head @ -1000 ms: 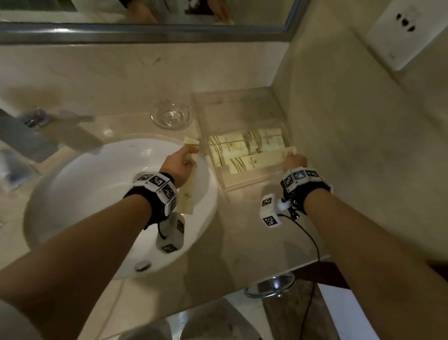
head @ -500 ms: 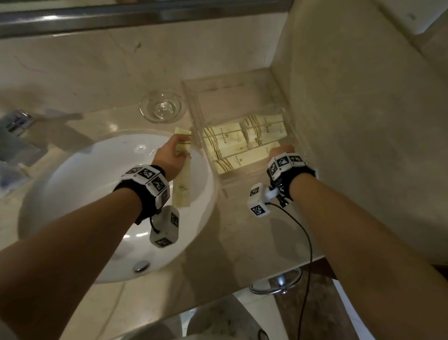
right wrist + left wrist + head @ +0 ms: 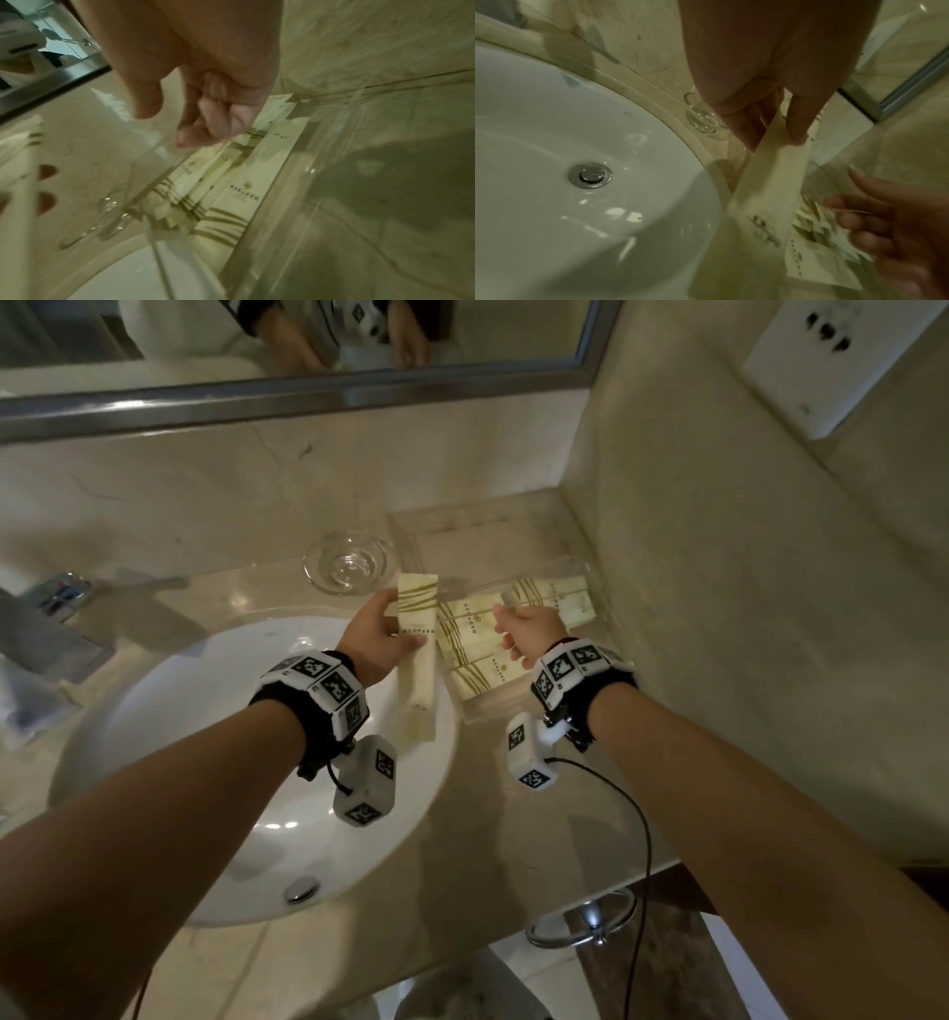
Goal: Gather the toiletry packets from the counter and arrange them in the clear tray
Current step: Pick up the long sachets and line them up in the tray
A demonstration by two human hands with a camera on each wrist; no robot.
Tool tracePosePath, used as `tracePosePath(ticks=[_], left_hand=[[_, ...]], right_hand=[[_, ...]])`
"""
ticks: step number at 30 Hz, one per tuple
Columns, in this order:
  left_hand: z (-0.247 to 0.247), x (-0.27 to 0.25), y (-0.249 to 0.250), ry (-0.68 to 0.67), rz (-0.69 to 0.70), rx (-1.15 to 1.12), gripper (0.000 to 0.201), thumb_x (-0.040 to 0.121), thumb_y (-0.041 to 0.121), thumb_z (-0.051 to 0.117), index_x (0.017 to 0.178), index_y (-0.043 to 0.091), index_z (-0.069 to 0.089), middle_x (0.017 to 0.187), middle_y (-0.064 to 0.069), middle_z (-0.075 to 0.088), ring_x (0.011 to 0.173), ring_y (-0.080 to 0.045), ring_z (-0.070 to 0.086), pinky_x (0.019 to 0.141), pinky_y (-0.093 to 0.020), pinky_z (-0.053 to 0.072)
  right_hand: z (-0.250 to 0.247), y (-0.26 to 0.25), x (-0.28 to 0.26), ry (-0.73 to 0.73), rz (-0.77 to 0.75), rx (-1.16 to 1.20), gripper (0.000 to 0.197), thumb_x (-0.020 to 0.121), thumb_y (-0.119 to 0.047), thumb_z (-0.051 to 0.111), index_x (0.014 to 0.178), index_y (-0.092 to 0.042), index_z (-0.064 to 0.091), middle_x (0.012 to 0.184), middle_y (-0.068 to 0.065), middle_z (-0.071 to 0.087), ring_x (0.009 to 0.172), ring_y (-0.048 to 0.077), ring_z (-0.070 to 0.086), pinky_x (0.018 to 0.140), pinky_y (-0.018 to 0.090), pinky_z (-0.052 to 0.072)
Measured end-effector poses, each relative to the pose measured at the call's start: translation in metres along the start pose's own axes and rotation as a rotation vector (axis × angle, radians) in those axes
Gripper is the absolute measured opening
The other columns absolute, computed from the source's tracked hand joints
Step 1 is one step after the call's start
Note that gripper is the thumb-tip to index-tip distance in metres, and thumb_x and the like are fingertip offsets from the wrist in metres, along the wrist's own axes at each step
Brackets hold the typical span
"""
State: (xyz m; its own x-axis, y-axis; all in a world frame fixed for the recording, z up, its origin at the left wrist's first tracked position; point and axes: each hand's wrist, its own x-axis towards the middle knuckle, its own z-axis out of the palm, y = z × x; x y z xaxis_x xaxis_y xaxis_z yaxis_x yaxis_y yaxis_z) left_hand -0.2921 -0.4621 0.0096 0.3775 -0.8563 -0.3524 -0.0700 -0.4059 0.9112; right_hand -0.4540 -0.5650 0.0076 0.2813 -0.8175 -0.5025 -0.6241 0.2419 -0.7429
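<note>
A long cream packet (image 3: 417, 670) with olive stripes is pinched near its top by my left hand (image 3: 398, 629), and it hangs over the sink's right rim, just left of the clear tray (image 3: 585, 567). In the left wrist view the thumb and fingers (image 3: 741, 125) clamp that packet (image 3: 770, 182). Several matching packets (image 3: 477, 649) lie flat in the tray's front half. My right hand (image 3: 513, 634) hovers over them with fingers loosely curled and nothing in it. The right wrist view shows this hand (image 3: 167, 125) above the packets (image 3: 244, 194).
A white sink basin (image 3: 205, 737) fills the left, with a faucet (image 3: 46, 618) behind it. A small glass dish (image 3: 346, 562) stands left of the tray. The marble side wall (image 3: 719, 608) hems the tray on the right. A towel ring (image 3: 580, 922) hangs below the counter edge.
My left hand has raised the long packet and carried it right, up against the tray's left side. My right hand left the tray's front right corner and now hovers over the packets.
</note>
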Motion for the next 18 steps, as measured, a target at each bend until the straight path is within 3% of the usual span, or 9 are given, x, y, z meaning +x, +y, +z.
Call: tracePosePath(ticks=[2,5,7,10,13,15,18], left_hand=[[0.003,0.000,0.009,0.048,-0.013,-0.116,0.055,0.083,-0.006,0.058,0.131,0.011,0.036,0.094,-0.003,0.062,0.095,-0.027,0.061,0.079,-0.042,0.055],[0.006,0.001,0.020,0.124,-0.006,-0.254,0.046,0.082,-0.012,0.057,0.114,0.012,0.035,0.092,0.001,0.057,0.087,-0.021,0.059,0.061,-0.029,0.053],[0.008,0.001,0.026,0.157,0.004,-0.300,0.046,0.081,-0.013,0.057,0.108,0.015,0.032,0.090,0.004,0.056,0.083,-0.017,0.059,0.056,-0.027,0.054],[0.010,0.000,0.030,0.171,0.018,-0.343,0.053,0.082,-0.014,0.055,0.117,0.019,0.031,0.088,0.006,0.055,0.076,-0.010,0.059,0.050,-0.021,0.055],[0.009,0.000,0.029,0.204,0.031,-0.331,0.052,0.081,-0.012,0.056,0.120,0.016,0.034,0.094,0.000,0.056,0.083,-0.016,0.058,0.056,-0.020,0.056],[0.006,0.001,0.026,0.243,0.041,-0.303,0.052,0.081,-0.008,0.058,0.123,0.014,0.037,0.100,-0.005,0.054,0.087,-0.019,0.057,0.066,-0.025,0.053],[0.002,0.003,0.022,0.273,0.048,-0.292,0.044,0.081,-0.005,0.059,0.110,0.020,0.039,0.088,0.002,0.054,0.079,-0.015,0.058,0.066,-0.023,0.051]], right_hand=[[0.007,-0.005,-0.011,-0.126,-0.067,0.016,0.037,0.090,-0.046,0.053,0.094,-0.011,0.065,0.073,-0.002,0.061,0.063,0.011,0.056,0.057,0.020,0.045],[0.014,-0.008,-0.020,-0.309,-0.090,0.075,0.045,0.088,-0.044,0.056,0.114,-0.007,0.062,0.091,-0.004,0.066,0.079,0.009,0.062,0.067,0.018,0.052],[0.017,-0.006,-0.024,-0.368,-0.105,0.023,0.046,0.087,-0.037,0.060,0.120,-0.005,0.061,0.100,-0.004,0.065,0.084,0.009,0.061,0.077,0.021,0.051],[0.018,-0.005,-0.025,-0.402,-0.102,-0.015,0.037,0.085,-0.015,0.066,0.117,0.002,0.062,0.109,0.014,0.069,0.091,0.025,0.068,0.087,0.034,0.054],[0.011,-0.005,-0.023,-0.356,-0.117,-0.122,0.037,0.084,-0.015,0.068,0.117,-0.002,0.063,0.117,0.017,0.067,0.107,0.031,0.064,0.098,0.044,0.049],[0.000,-0.002,-0.022,-0.356,-0.087,-0.106,0.033,0.084,-0.015,0.067,0.115,-0.004,0.063,0.111,0.012,0.068,0.102,0.028,0.065,0.094,0.044,0.052],[-0.021,0.005,-0.022,-0.393,-0.008,0.076,0.013,0.087,-0.004,0.062,0.100,-0.003,0.061,0.086,0.006,0.062,0.077,0.017,0.062,0.066,0.027,0.060]])
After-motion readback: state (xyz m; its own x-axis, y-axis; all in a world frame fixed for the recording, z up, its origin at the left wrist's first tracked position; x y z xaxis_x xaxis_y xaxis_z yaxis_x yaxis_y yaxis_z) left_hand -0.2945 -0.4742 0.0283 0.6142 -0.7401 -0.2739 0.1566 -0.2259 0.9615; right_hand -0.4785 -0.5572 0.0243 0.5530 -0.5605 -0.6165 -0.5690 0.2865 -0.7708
